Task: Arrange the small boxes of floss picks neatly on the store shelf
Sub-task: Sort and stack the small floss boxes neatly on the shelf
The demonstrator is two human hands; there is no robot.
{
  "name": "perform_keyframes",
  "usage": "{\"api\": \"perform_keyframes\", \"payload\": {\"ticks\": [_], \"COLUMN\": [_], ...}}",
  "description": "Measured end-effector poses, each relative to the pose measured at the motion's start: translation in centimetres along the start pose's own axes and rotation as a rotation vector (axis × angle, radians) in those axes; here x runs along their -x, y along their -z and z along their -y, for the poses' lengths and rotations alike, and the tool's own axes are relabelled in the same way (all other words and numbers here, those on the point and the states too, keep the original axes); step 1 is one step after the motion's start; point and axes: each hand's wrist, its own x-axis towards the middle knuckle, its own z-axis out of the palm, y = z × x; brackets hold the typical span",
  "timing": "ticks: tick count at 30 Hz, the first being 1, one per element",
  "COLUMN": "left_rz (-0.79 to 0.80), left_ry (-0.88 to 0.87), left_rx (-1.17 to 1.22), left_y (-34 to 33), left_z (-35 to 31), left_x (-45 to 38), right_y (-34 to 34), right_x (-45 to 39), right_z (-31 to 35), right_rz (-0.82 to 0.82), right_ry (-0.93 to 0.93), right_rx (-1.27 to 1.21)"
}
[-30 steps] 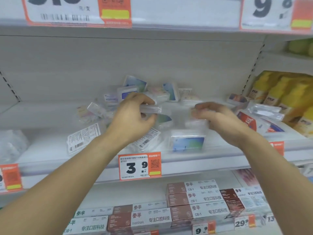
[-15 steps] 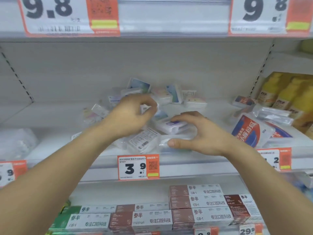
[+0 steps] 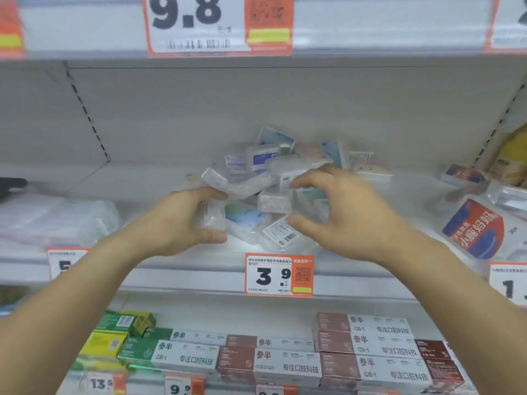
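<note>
We are mid-sort in the jumbled floss-pick boxes (image 3: pixel 273 178) — our left hand (image 3: pixel 182 220) grasps a clear box (image 3: pixel 212 216), our right hand (image 3: pixel 339 212) hovers released — next, squaring them into rows on the shelf (image 3: pixel 171 178).

Above the glossy paper 3.9 price tag (image 3: pixel 279 275), the floss boxes (image 3: pixel 256 192) before me are clear, smooth plastic with paper barcode labels. The shelf (image 3: pixel 171 263) under them looks matt white. Right of the tag, a shiny plastic pouch (image 3: pixel 476 226).

Shelf-edge price tags (image 3: pixel 279 275) read 3.9 and 9.8 (image 3: pixel 196 24); lower boxes (image 3: pixel 288 363) read "oralshark", "CB-1".
</note>
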Motion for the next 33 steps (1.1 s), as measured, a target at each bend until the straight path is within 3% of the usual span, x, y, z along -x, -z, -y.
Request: {"api": "perform_keyframes", "payload": {"ticks": [2, 5, 8, 12, 17, 19, 21, 24, 27, 30, 33], "left_rz": [-0.082, -0.148, -0.133, -0.207, -0.002, 0.030, 0.000, -0.085, 0.013, 0.036, -0.235], "left_ry": [0.015, 0.069, 0.107, 0.096, 0.060, 0.039, -0.010, -0.082, -0.126, -0.162, -0.081], "left_rx": [0.180, 0.677, 1.054, 1.001, 1.204, 1.123, 0.893, 0.347, -0.134, -0.138, 0.089], "left_y": [0.7, 1.1, 0.6, -0.4, -1.6, -2.8, -3.8, -4.3, -4.1, -3.2, -1.6], "left_z": [0.7, 0.5, -1.1, -3.3, -4.7, -5.0, -5.4, -5.0, -4.6, -4.1, -2.9], "left_x": [0.3, 1.0, 1.4, 0.1, -2.1, -2.6, -2.7, -2.5, -2.3, -2.5, -4.3], "right_y": [-1.4, -3.9, -4.4, -1.2, 2.4, 2.2, 1.5, 1.1, 2.1, 2.5, 3.4], "right_x": [-2.5, -5.7, -6.8, -5.6, -2.8, -2.0, -1.8, -2.0, -2.1, -1.9, -2.0], "right_z": [0.7, 0.6, -0.2, -0.9, -2.9, -3.8, -4.4, -4.3, -3.0, -1.8, -1.0], "right_rz": [0.068, 0.284, 0.296, 0.018, -0.269, -0.294, -0.206, -0.098, 0.080, 0.353, 0.492], "right_ry": [0.002, -0.039, -0.042, -0.088, -0.285, -0.333, -0.377, -0.403, -0.351, -0.221, -0.226], "right_rx": [0.027, 0.170, 0.230, -0.024, -0.379, -0.370, -0.307, -0.247, -0.210, 0.069, 0.133]}}
